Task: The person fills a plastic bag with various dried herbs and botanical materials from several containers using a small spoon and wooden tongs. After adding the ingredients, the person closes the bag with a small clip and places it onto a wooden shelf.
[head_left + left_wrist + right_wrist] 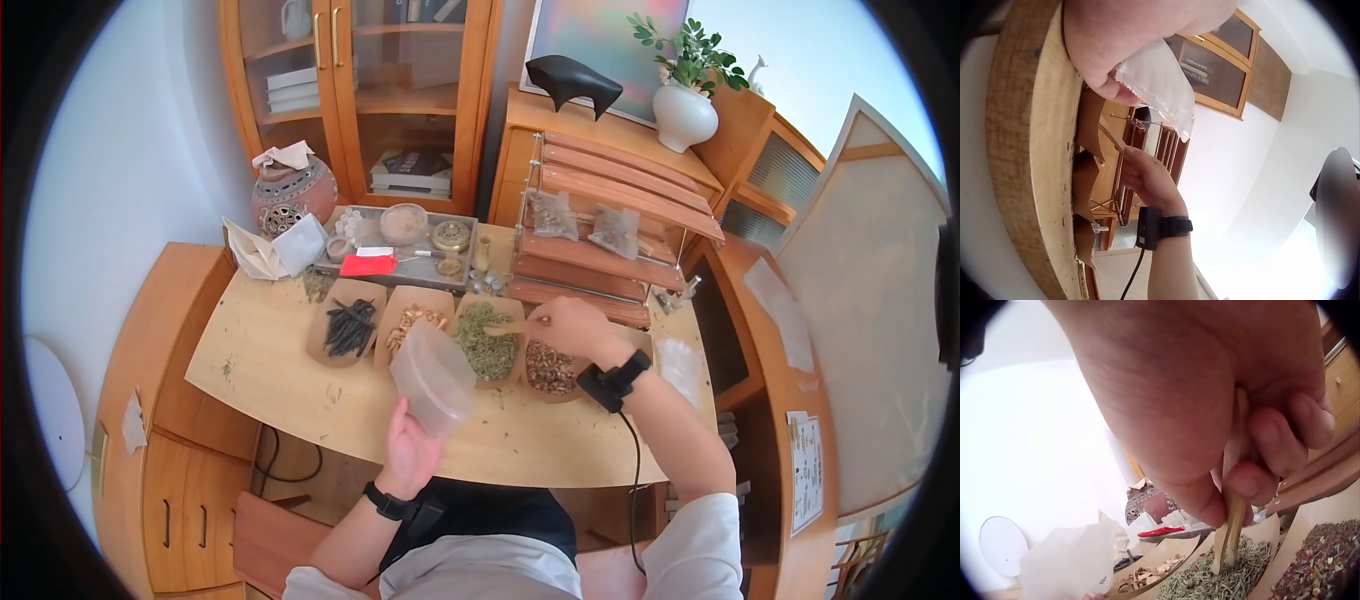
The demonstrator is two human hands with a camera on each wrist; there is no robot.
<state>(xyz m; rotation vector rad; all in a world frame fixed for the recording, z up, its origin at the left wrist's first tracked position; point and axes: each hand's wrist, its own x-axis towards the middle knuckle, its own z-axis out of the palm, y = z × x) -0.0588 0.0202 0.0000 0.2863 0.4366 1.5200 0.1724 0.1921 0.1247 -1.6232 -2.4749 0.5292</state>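
Observation:
My left hand [412, 452] grips a translucent plastic bag [433, 375] over the front of the table, its thumb and fingers at the bag's edge. Wooden tongs [1230, 531] are pinched in my right hand [572, 327], between thumb and curled fingers. Their tips dip into dried green herb [1250, 559], which fills a brown paper tray. To the left stand similar trays of tan chips [410, 322] and dark strips [350, 327]. A tray of mixed reddish-brown dried bits [549, 368] sits below my right hand.
Behind the trays is a grey tray [340, 268] with jars and a red packet [368, 265]. A tiered wooden rack [600, 275] bearing filled bags stands back right. Clear plastic bags [680, 370] lie on the table's right side. A cable [638, 470] hangs from my right wrist.

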